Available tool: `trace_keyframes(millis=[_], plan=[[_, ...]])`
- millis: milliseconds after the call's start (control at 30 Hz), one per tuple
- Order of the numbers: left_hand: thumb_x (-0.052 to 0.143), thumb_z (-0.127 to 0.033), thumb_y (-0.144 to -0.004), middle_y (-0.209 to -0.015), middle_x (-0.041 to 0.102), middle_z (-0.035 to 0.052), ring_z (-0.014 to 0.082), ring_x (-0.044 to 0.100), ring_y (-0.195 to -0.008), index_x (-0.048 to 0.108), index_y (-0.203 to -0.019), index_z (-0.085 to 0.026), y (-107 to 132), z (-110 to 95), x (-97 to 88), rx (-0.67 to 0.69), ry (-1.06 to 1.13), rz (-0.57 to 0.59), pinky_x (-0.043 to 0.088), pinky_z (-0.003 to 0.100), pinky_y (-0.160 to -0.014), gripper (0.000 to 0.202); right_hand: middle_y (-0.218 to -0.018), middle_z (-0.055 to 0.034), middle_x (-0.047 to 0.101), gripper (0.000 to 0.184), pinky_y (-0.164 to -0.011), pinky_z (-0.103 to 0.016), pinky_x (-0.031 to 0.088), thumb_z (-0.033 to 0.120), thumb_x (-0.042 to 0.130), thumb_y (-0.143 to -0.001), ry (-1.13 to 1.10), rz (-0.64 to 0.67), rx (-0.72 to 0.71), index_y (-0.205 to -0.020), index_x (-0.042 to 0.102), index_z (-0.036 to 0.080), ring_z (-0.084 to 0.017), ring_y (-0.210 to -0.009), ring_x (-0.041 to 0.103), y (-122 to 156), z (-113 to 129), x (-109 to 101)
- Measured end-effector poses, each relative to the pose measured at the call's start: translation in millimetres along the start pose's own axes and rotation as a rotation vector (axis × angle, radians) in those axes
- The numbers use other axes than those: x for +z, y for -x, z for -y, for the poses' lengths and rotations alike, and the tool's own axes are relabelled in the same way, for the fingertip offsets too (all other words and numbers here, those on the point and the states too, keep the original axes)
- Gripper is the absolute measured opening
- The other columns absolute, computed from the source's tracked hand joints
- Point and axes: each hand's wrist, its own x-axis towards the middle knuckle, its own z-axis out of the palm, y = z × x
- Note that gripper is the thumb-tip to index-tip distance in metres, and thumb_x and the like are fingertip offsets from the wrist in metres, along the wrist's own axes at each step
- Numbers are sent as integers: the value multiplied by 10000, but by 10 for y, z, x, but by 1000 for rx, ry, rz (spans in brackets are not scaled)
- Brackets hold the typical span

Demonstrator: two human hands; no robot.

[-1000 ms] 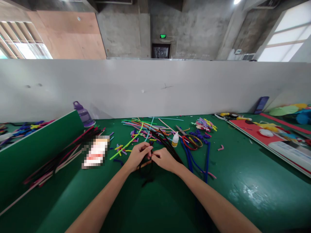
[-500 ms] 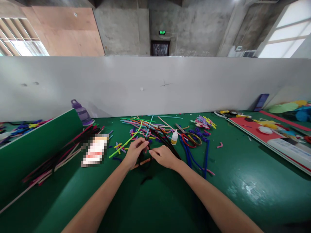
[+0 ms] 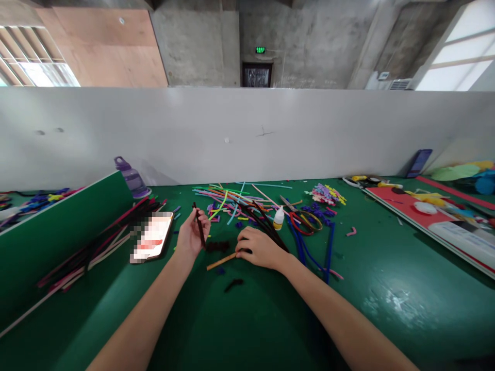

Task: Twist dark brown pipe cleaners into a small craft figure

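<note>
My left hand [image 3: 192,236] is lifted slightly over the green table [image 3: 247,309], fingers closed round a short dark pipe cleaner [image 3: 198,224] that sticks up and away from it. My right hand [image 3: 260,248] rests knuckles-up on the table, fingers curled at the near end of a bundle of black pipe cleaners [image 3: 266,226]. Its fingertips touch an orange-brown stick [image 3: 221,262] lying flat between both hands. A dark fuzzy clump [image 3: 217,247] lies just above that stick. What the right fingers enclose is hidden.
A heap of coloured pipe cleaners [image 3: 228,198], a small glue bottle [image 3: 278,218], blue pipe cleaners [image 3: 309,247] and red-and-yellow loops [image 3: 305,222] lie beyond the hands. A phone [image 3: 151,238] sits left, by a green divider board [image 3: 58,232] and purple bottle [image 3: 131,179]. A red board [image 3: 433,216] lies right.
My hands have come apart. The left hand moved left and rose, bringing a short dark pipe cleaner with it. The right hand stayed low by the black bundle.
</note>
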Motion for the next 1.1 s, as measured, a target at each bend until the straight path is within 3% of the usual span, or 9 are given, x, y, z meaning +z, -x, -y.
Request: trace_keyframes(millis=[167, 333, 467, 700, 900, 1100], plan=[[319, -180, -971, -629, 538, -3, 47, 531, -512, 531, -795, -115, -61, -74, -61, 22, 108, 4, 479, 135, -485, 283, -909, -40, 608, 171, -812, -264, 408, 288, 502, -913, 28, -2, 72, -909, 636, 181, -161, -912, 524, -20, 30, 19], [357, -177, -959, -644, 548, 7, 58, 544, -526, 537, -802, -106, -60, -24, -63, -14, 129, 3, 484, 147, -486, 250, -902, -51, 601, 155, -742, -266, 408, 254, 456, -933, 76, -34, 186, -923, 587, 171, -174, -907, 535, -5, 16, 51], [368, -177, -956, -626, 543, 7, 62, 543, -525, 541, -797, -97, -35, 16, -45, -37, 127, -2, 482, 151, -480, 248, -857, -32, 588, 104, -645, -250, 388, 239, 512, -904, 100, 0, 205, -861, 592, 189, -165, -846, 551, -8, 13, 59], [368, -177, -956, -635, 547, 8, 57, 543, -527, 549, -793, -104, 1, 54, -21, -53, 72, -11, 489, 146, -483, 254, -842, -22, 587, 98, -616, -241, 369, 230, 529, -890, 94, 7, 213, -825, 593, 197, -151, -822, 562, -40, 22, 64], [416, -175, -934, -633, 550, 2, 51, 542, -521, 562, -788, -121, 9, 81, -20, -52, -115, 12, 497, 130, -498, 214, -900, -32, 614, 119, -674, -249, 402, 252, 474, -913, 56, -130, 336, -918, 579, 195, -159, -858, 568, -20, -38, 148], [626, -183, -807, -663, 617, 18, 79, 597, -540, 598, -767, -122, 70, 251, -13, -165, -539, 128, 490, 138, -493, 78, -993, -99, 603, 218, -826, -319, 394, 285, 405, -938, 33, -280, 419, -964, 587, 170, -229, -1026, 495, -35, -28, 130]])
